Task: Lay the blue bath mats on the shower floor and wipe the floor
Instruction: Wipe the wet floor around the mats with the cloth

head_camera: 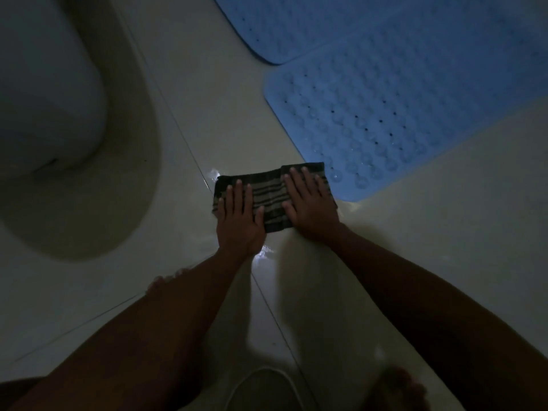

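A dark striped cloth [271,192] lies folded flat on the pale tiled floor [213,114]. My left hand [239,221] presses on its left half with straight fingers. My right hand [310,203] presses on its right half the same way. Two blue bath mats lie flat on the floor: the near mat [394,114] touches the cloth's far right corner, and the far mat [311,22] lies beyond it, partly under the near one's edge. The floor around the cloth gleams wet.
A white toilet bowl [50,93] with its beige base [118,188] stands at the left. My bare foot [166,281] shows below the left forearm, and another foot [397,390] is at the bottom right. Tile joints cross the floor.
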